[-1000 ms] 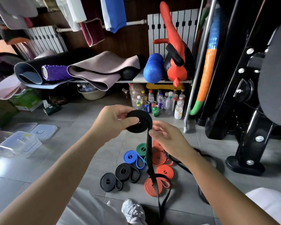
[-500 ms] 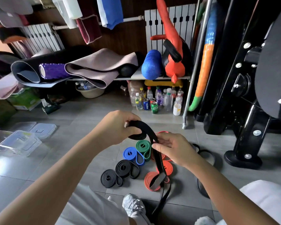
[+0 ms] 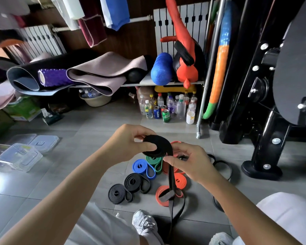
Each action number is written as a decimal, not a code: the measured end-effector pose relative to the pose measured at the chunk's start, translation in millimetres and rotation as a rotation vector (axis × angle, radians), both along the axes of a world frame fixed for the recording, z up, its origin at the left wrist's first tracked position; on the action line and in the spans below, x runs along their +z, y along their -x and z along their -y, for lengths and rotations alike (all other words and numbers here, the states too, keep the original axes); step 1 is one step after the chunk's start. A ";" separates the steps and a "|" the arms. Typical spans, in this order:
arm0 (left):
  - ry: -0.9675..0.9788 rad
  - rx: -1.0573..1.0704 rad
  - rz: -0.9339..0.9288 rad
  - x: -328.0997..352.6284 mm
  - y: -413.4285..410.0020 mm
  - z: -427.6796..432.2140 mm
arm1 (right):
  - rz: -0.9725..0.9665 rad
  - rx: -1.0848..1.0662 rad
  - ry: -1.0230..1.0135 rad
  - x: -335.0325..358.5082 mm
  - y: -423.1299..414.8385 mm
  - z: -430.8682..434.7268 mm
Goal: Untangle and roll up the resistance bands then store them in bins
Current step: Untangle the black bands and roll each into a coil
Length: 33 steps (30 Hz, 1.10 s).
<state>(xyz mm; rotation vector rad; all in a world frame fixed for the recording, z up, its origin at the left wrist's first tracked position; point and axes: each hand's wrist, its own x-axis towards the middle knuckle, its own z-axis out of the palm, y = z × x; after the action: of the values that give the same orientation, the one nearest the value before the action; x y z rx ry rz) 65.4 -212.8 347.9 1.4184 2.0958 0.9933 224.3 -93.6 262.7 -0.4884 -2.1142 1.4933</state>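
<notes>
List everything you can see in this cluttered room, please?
Black band being rolled: one, held above the floor, tail hanging down.
Rolled black bands: two, floor, left of the pile.
Blue band: one, floor.
Green band: one, floor, beside the blue.
Orange bands: several, floor.
Clear plastic bins: a few, floor at left.
Mats: two, black and mauve, shelf.
Purple roller: one, inside the black mat.
Bottles and cans: many, under the shelf.
Shoe: one, white, bottom.
Left hand: grips the roll.
Right hand: pinches the tail.
</notes>
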 end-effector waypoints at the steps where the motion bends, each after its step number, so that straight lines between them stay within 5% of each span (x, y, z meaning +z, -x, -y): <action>1: -0.027 0.034 0.107 -2.8 -0.4 0.3 | -0.053 0.023 0.067 0.8 0.7 0.2; 5: -0.136 0.128 0.569 -22.5 -13.7 1.1 | -0.251 0.018 0.326 1.5 2.0 3.1; 8: -0.133 0.106 0.654 -37.0 -21.4 0.2 | -0.210 -0.026 0.294 -2.4 -2.4 0.4; 14: 0.106 -0.107 -0.204 -37.6 -19.2 -4.3 | 0.128 -0.034 -0.061 -5.3 -13.2 -3.1; 17: 0.234 -0.212 -0.419 -32.9 -24.4 -10.0 | 0.229 -0.036 -0.304 -5.1 -13.0 2.8; 19: 0.242 -0.207 -0.417 -32.9 -25.0 -10.8 | 0.188 -0.046 -0.247 -6.1 -14.8 6.3; 22: 0.126 -0.118 -0.175 -34.5 -23.0 -7.6 | 0.075 -0.046 0.021 -6.3 -22.6 6.9; 33: -0.263 0.103 0.941 -63.9 -40.6 3.4 | -0.175 -0.010 0.286 -2.3 -27.6 5.1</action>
<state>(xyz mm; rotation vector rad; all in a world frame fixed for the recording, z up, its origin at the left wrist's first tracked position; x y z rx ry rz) 105.9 -216.2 284.0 0.6885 1.3635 1.6141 251.9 -98.6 260.4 -0.4495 -1.7719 1.7753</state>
